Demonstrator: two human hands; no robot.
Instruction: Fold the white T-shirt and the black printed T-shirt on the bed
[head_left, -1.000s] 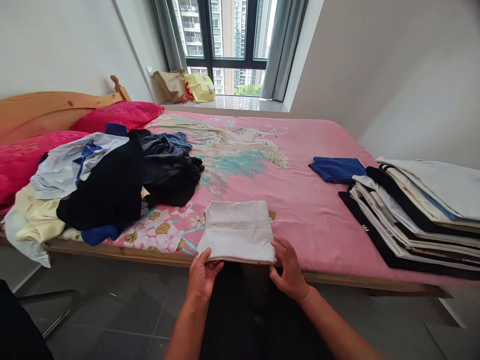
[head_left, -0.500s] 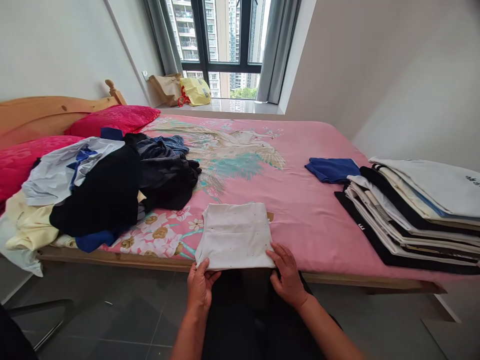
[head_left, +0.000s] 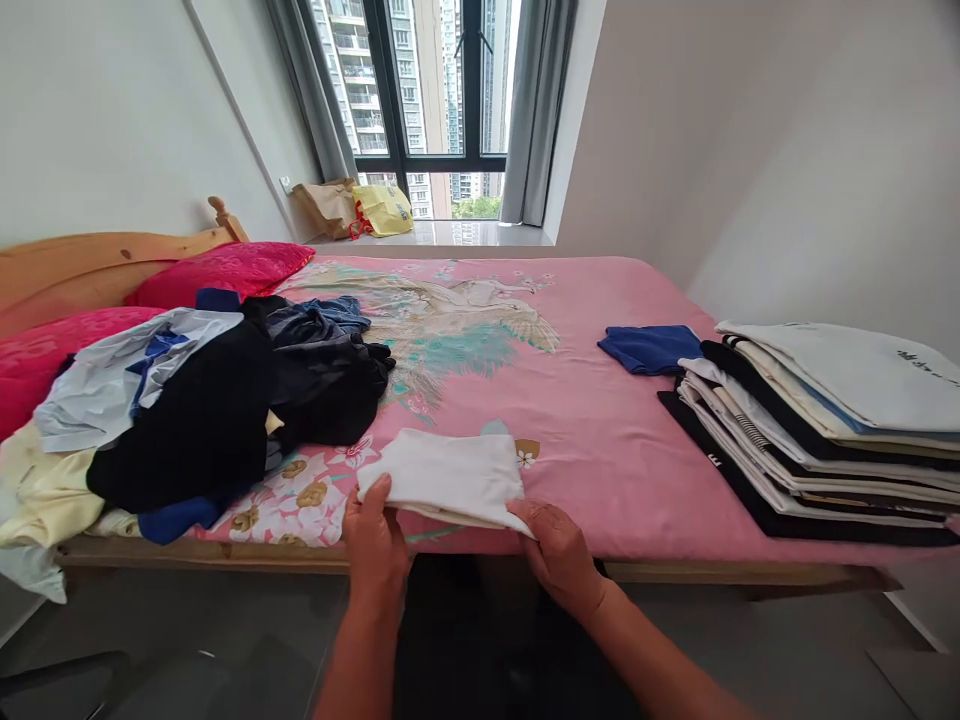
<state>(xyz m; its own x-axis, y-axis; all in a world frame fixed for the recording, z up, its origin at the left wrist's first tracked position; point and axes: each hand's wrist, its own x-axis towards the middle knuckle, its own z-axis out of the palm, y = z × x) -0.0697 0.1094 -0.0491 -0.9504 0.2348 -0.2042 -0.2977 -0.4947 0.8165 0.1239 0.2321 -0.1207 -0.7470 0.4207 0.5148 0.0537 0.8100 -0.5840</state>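
Observation:
A folded white garment (head_left: 450, 475) is lifted slightly off the near edge of the pink bedspread (head_left: 592, 430). My left hand (head_left: 373, 540) grips its near left corner, fingers wrapped over the cloth. My right hand (head_left: 559, 550) pinches its near right corner from below. Both hands are closed on the cloth. To the left lies a heap of unfolded clothes (head_left: 187, 410), black, pale blue and cream.
A stack of folded shirts (head_left: 817, 425) sits at the right edge of the bed, with a folded blue garment (head_left: 649, 347) behind it. Two red pillows (head_left: 225, 270) lean by the wooden headboard (head_left: 90, 265). Bags (head_left: 360, 207) stand on the window sill.
Both hands closed on the white garment's near corners and raised it off the bed; its near half has folded up, so it looks shorter. The camera tilted down slightly.

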